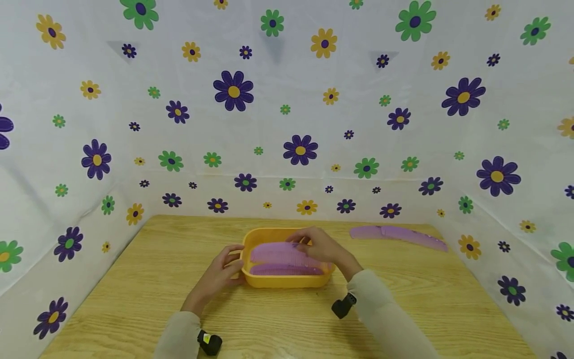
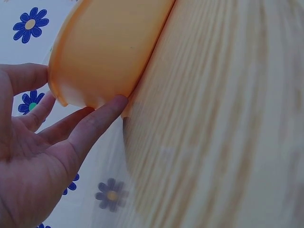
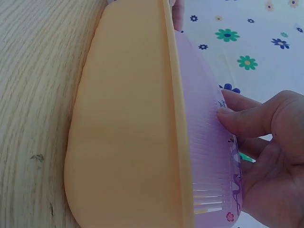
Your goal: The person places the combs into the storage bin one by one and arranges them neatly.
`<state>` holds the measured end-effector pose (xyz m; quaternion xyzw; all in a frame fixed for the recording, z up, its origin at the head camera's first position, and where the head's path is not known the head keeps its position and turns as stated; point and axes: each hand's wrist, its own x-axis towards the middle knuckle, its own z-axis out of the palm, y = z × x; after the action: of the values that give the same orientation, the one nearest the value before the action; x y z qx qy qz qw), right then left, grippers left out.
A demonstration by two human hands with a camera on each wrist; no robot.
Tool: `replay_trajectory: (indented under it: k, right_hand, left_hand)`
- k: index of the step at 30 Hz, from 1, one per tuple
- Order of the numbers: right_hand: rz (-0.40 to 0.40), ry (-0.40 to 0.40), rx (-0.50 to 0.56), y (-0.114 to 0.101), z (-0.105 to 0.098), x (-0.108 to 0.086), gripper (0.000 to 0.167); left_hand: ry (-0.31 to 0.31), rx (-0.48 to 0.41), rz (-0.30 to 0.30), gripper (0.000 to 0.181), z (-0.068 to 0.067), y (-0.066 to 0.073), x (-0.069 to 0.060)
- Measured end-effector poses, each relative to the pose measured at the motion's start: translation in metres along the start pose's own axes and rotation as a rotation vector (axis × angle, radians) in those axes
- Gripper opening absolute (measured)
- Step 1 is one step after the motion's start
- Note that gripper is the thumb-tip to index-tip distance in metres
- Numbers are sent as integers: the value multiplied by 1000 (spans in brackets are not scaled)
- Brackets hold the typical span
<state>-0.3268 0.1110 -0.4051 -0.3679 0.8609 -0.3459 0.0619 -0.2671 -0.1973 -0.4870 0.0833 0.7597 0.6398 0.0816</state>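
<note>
A yellow-orange plastic basket (image 1: 287, 282) sits on the table, with purple translucent combs inside. My right hand (image 1: 322, 245) pinches the spine of a wide comb (image 1: 278, 255) between thumb and fingers. In the right wrist view, this comb (image 3: 205, 123) stands above the basket's rim and bears a printed pattern along its spine. Another purple comb (image 1: 287, 270) lies in front of it within the basket. At the basket's left end, my left hand (image 1: 220, 269) touches the wall with extended, spread fingers, as the left wrist view also shows.
Long purple pieces, apparently overlapping combs (image 1: 399, 235), lie at the back right of the wood-grain table (image 1: 179, 254). A white flower-patterned sheet (image 1: 269, 129) encloses the back and both sides. Each wrist carries a small black camera (image 1: 344, 305).
</note>
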Motion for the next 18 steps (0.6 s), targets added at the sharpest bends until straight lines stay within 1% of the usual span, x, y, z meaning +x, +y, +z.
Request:
replay_trajectory:
  k: [5, 7, 10, 16, 18]
  right_hand:
    - [6, -1, -11, 2, 5, 1, 29]
    - [-5, 10, -35, 4, 8, 2, 29]
    - [-13, 16, -44, 5, 11, 3, 28]
    - [12, 6, -26, 5, 17, 4, 29]
    - [12, 2, -23, 4, 19, 4, 29]
  left_hand:
    - [6, 0, -1, 48, 0, 2, -1]
    - [7, -1, -4, 49, 1, 2, -1]
    - [7, -9, -10, 49, 0, 3, -2]
    - [1, -4, -1, 49, 0, 2, -1]
    - [11, 0, -3, 48, 0, 2, -1]
